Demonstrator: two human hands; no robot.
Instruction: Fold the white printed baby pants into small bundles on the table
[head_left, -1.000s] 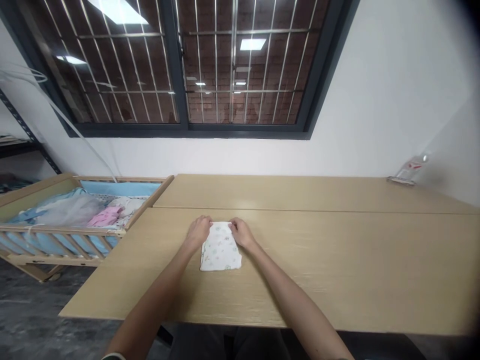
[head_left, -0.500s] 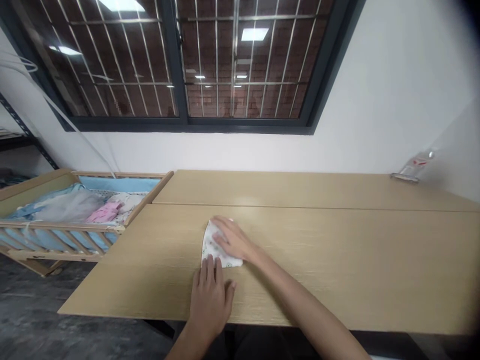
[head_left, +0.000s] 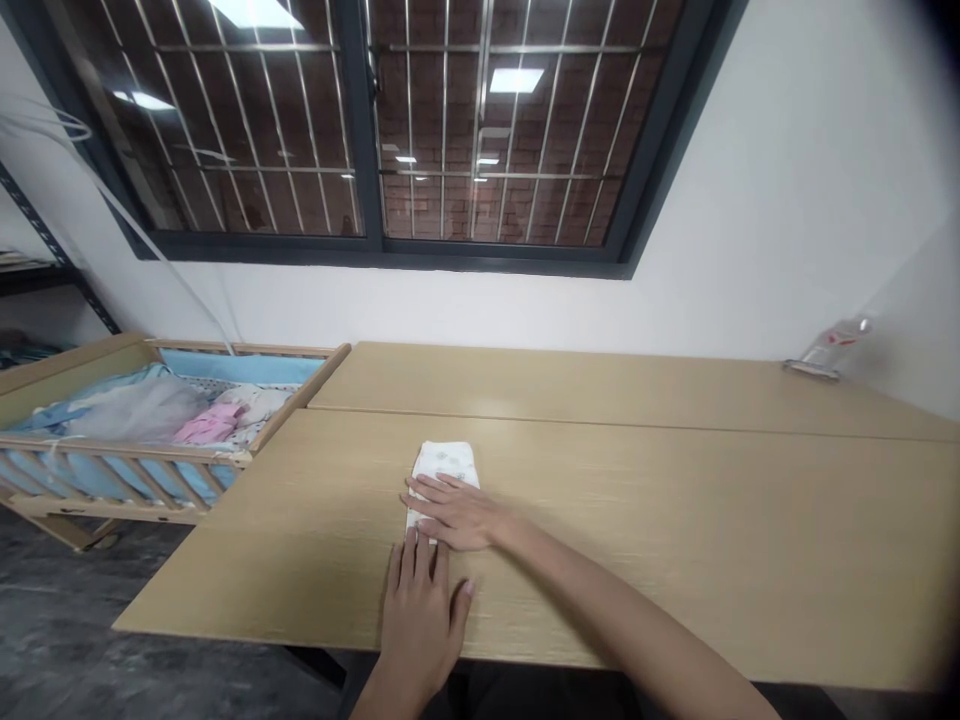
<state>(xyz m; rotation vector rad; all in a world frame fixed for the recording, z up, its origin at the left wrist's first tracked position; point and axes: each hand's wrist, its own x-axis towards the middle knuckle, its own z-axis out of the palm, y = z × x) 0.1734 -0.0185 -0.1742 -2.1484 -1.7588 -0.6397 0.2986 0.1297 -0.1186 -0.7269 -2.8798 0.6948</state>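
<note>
A small white folded cloth (head_left: 446, 460) with a faint print lies flat on the wooden table (head_left: 637, 540). Across its middle and lower part rests my right hand (head_left: 459, 513), palm down with the fingers spread, hiding much of the fabric. My left hand (head_left: 420, 605) lies flat closer to the table's front edge. Its fingertips touch the cloth's near edge, and its thumb is stretched out to the side. Neither hand grips the fabric.
To the left stands a wooden crib (head_left: 247, 455) with blue lining and a pink cloth (head_left: 212, 424) inside. A clear plastic package (head_left: 825, 348) sits at the table's back right, by the wall. Behind the table is a barred window (head_left: 495, 140).
My right hand has slid from the cloth's upper part toward me, over its middle. The cloth now looks narrower, with its top edge uncovered. My left hand stays nearly in place.
</note>
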